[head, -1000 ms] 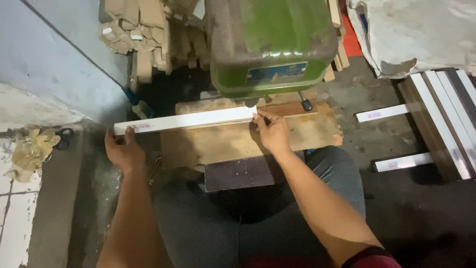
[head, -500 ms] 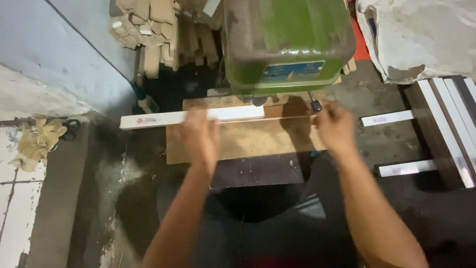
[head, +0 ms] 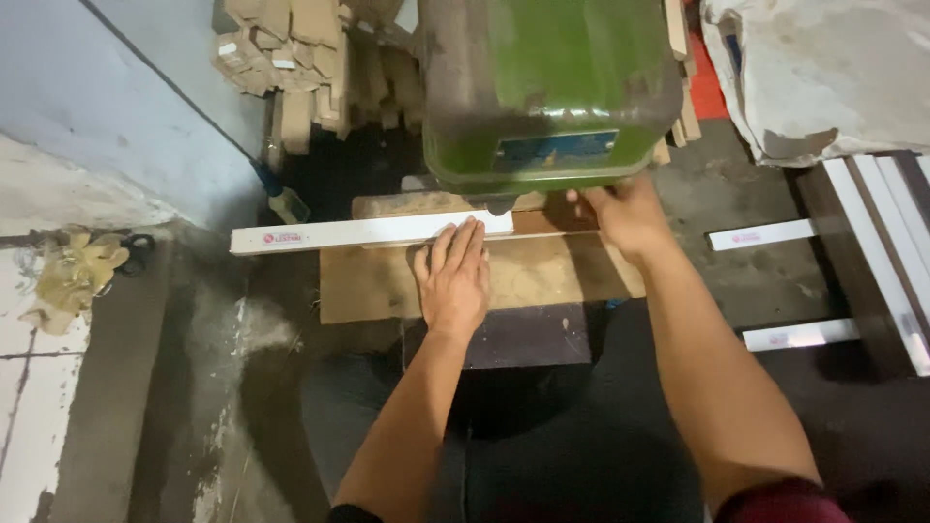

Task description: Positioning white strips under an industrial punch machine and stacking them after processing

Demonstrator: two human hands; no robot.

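Note:
A long white strip [head: 358,232] lies across a wooden work board [head: 542,276] beneath a green machine [head: 547,87]. My left hand [head: 453,276] lies flat, palm down, on the board, with its fingertips pressing the strip's right part. My right hand [head: 625,215] reaches under the machine's front at the right; its fingers are partly hidden there, and what they touch cannot be told. The strip's left end juts out past the board over the floor.
Stacked wood offcuts [head: 291,58] stand behind the machine at left. Two short white strips [head: 760,234] [head: 799,335] lie on the floor at right, beside a pile of long white and dark strips [head: 886,232]. A crumpled glove [head: 73,276] lies far left. A grey sack [head: 823,68] sits top right.
My left hand slid from the strip's left end to its right part, flat on the board. My right hand left the strip and went right, up under the machine.

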